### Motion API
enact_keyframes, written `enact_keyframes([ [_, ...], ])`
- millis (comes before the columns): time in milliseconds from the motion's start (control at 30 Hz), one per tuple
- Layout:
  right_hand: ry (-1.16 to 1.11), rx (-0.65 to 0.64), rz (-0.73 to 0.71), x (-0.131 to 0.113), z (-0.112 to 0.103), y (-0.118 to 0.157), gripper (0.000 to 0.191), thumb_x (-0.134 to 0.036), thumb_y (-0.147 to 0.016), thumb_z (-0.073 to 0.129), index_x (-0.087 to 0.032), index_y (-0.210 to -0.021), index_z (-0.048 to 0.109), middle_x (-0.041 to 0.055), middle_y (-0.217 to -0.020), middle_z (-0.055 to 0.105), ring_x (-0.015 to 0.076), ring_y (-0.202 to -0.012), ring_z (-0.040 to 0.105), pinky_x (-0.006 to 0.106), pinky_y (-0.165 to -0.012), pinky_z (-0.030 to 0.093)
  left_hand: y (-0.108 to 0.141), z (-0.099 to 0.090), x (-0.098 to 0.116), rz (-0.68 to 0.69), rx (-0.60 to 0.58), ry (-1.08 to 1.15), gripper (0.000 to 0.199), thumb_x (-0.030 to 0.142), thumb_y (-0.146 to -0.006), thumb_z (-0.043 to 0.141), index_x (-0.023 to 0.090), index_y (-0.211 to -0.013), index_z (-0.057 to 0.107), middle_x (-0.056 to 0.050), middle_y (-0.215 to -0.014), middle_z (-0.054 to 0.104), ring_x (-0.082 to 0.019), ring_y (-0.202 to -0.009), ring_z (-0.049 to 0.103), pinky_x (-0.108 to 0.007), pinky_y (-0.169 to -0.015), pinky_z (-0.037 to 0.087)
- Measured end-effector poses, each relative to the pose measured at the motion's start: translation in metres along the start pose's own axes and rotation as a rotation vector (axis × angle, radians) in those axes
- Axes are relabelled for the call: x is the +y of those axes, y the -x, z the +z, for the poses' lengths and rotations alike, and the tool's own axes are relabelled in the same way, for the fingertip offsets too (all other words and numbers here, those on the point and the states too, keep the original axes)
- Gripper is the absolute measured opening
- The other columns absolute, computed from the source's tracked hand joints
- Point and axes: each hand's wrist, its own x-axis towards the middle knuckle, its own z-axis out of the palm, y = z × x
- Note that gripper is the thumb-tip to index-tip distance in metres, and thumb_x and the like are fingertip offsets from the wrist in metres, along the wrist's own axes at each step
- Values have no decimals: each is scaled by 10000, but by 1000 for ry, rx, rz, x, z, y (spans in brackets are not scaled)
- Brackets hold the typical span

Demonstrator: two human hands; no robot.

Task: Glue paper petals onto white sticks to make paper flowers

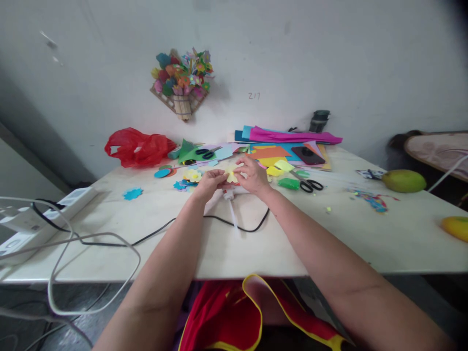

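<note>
Near the middle of the table, my left hand (212, 184) pinches the left edge of a pale yellow flower cutout (231, 176). My right hand (252, 176) has its fingers closed at the flower's right side. Just below the hands is a glue gun (228, 195) with a clear stick at its end, partly hidden by them. Another pale yellow flower (192, 175) lies left of my left hand, over blue cutouts (181, 185). To the right of my right hand are a green piece (288, 183) and black-handled scissors (310, 185).
A red plastic bag (137, 147), coloured sheets (270, 153) and a phone (308, 155) lie toward the wall. White power strips (78, 197) and looping cables are at left. A black cable (252, 230) crosses in front of the hands. A mango (404, 181) rests at right.
</note>
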Motion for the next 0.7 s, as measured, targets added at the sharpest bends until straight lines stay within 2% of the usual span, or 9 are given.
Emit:
enact_keyframes([
  [100, -59, 42, 41, 2, -3, -2, 174, -213, -737, 528, -192, -828, 675, 66, -997, 581, 181, -911, 535, 291, -765, 433, 1, 1, 1, 4, 39, 0, 310, 295, -572, 739, 116, -728, 541, 15, -585, 596, -132, -577, 632, -228, -554, 511],
  [200, -116, 86, 185, 7, -5, -4, 222, -205, -746, 498, -180, -893, 663, 66, -941, 609, 166, -784, 563, 287, -717, 441, 1, 3, 2, 9, 66, 0, 337, 298, -557, 746, 117, -754, 542, 10, -601, 604, -149, -608, 644, -233, -553, 511],
  [367, -177, 73, 419, 17, -7, -6, 233, -284, -768, 480, -173, -841, 672, 31, -598, 604, 176, -624, 572, 302, -650, 429, 1, 2, 1, 14, 76, 3, 332, 297, -566, 741, 111, -767, 554, 18, -592, 602, -138, -608, 641, -237, -584, 518],
  [433, -194, 44, 504, 17, -9, -6, 260, -355, -759, 497, -181, -845, 670, 20, -562, 592, 179, -609, 566, 304, -628, 418, 0, 1, 0, 19, 81, 5, 334, 296, -563, 743, 116, -771, 554, 30, -581, 596, -125, -585, 630, -239, -585, 519],
  [567, -374, -66, 578, 11, -11, -7, 339, -478, -691, 551, -167, -763, 663, 27, -675, 620, 161, -651, 550, 287, -620, 400, -2, 1, -1, 39, 59, -14, 340, 308, -575, 738, 130, -779, 532, 35, -587, 599, -121, -583, 629, -241, -585, 523],
  [700, -588, -198, 609, 1, -12, -6, 324, -464, -613, 627, -149, -690, 636, 2, -638, 571, 130, -623, 504, 259, -603, 375, -2, 1, 0, 30, 34, -53, 344, 325, -587, 729, 134, -765, 505, 14, -584, 617, -124, -536, 622, -233, -526, 512],
])
